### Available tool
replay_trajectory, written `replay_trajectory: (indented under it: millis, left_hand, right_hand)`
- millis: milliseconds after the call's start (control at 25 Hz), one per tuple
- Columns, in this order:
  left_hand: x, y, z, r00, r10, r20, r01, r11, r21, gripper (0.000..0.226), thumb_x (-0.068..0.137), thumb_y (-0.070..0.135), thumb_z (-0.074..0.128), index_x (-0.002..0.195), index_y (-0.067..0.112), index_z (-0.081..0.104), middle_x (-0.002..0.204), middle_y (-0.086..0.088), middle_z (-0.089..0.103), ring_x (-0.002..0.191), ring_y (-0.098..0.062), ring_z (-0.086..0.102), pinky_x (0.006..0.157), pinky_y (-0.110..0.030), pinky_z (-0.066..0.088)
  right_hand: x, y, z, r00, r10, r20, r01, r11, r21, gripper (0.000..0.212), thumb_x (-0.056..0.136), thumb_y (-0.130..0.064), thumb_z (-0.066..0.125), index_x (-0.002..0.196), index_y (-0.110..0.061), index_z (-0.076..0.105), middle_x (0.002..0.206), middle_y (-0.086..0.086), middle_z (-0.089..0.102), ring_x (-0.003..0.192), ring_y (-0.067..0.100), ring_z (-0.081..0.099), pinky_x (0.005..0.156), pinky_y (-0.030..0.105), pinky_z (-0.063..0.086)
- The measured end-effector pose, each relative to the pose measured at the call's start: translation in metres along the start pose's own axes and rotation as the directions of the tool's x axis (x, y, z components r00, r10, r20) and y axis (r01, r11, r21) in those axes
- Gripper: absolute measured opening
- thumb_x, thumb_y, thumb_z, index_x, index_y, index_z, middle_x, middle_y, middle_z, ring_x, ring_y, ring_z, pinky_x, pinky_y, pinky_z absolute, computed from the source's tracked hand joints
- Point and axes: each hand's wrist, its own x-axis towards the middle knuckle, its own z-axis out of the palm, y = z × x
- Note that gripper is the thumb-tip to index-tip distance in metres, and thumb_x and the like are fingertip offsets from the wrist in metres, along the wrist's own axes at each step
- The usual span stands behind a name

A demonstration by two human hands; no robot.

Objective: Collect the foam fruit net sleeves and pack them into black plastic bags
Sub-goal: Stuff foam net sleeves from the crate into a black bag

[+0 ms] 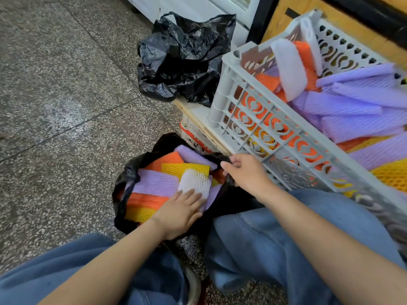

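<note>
An open black plastic bag (125,179) stands on the floor between my knees, filled with purple, orange, yellow and white foam net sleeves (158,183). My left hand (180,213) lies flat on the pile, fingers spread, pressing on a white sleeve (193,180). My right hand (244,170) pinches the bag's right rim. A grey plastic crate (248,102) at the right holds several more purple, orange, yellow and white sleeves (352,106).
A heap of crumpled black bags (180,58) lies on a low wooden board (198,115) beside the crate, over a red and white crate (193,137). Speckled stone floor (66,106) spreads to the left. A wooden panel and white cabinet stand behind.
</note>
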Motion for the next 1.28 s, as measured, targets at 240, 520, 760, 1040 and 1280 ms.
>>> replay_trajectory:
  millis: [240, 520, 760, 1040, 1280]
  left_hand:
    - [0.008, -0.004, 0.004, 0.953, -0.112, 0.280, 0.122, 0.992, -0.018, 0.132, 0.043, 0.077, -0.042, 0.150, 0.029, 0.018, 0.159, 0.000, 0.015, 0.145, -0.023, 0.012, 0.118, -0.037, 0.011]
    - [0.006, 0.002, -0.063, 0.961, 0.047, -0.274, 0.028, 0.965, 0.262, 0.038, 0.075, 0.032, 0.034, 0.095, 0.019, 0.064, 0.089, -0.003, 0.061, 0.080, -0.025, 0.061, 0.071, -0.033, 0.040]
    - [0.019, 0.058, -0.186, 0.725, 0.111, -0.680, -0.010, 0.988, 0.151, 0.027, 0.086, 0.022, 0.041, 0.105, 0.012, 0.058, 0.093, -0.006, 0.054, 0.087, -0.027, 0.048, 0.073, -0.038, 0.035]
    - [0.121, 0.098, -0.266, 0.734, 0.118, -0.669, -0.053, 0.992, 0.118, 0.035, 0.088, 0.020, 0.045, 0.120, 0.011, 0.056, 0.118, -0.010, 0.055, 0.109, -0.032, 0.050, 0.089, -0.042, 0.039]
    - [0.208, 0.080, -0.288, 0.935, 0.034, -0.352, 0.011, 0.992, 0.126, 0.060, 0.088, 0.023, 0.061, 0.143, 0.018, 0.036, 0.152, -0.004, 0.029, 0.142, -0.022, 0.020, 0.115, -0.040, 0.019]
  right_hand:
    - [-0.005, 0.009, -0.007, 0.997, -0.062, -0.046, 0.054, 0.984, -0.167, 0.021, 0.090, -0.021, 0.061, 0.094, -0.001, 0.064, 0.087, 0.013, 0.070, 0.085, 0.026, 0.064, 0.080, 0.034, 0.048]
    - [-0.033, -0.014, -0.043, 0.952, -0.296, 0.076, 0.303, 0.881, -0.363, 0.027, 0.090, -0.014, 0.055, 0.117, -0.015, 0.057, 0.112, 0.002, 0.065, 0.104, 0.021, 0.060, 0.088, 0.036, 0.048]
    - [-0.059, -0.048, -0.132, 0.756, -0.618, -0.216, 0.575, 0.785, -0.230, 0.023, 0.089, -0.012, 0.056, 0.112, -0.017, 0.056, 0.095, -0.011, 0.055, 0.075, 0.001, 0.050, 0.072, 0.025, 0.045]
    - [0.015, 0.036, -0.227, 0.805, -0.517, -0.292, 0.318, 0.791, -0.523, 0.048, 0.081, -0.005, 0.065, 0.126, -0.003, 0.048, 0.127, 0.015, 0.051, 0.121, 0.030, 0.045, 0.101, 0.031, 0.030]
    - [0.058, 0.079, -0.254, 0.905, -0.371, -0.211, 0.121, 0.698, -0.706, 0.065, 0.087, -0.031, 0.063, 0.141, -0.013, 0.031, 0.144, 0.006, 0.036, 0.133, 0.022, 0.033, 0.105, 0.028, 0.023]
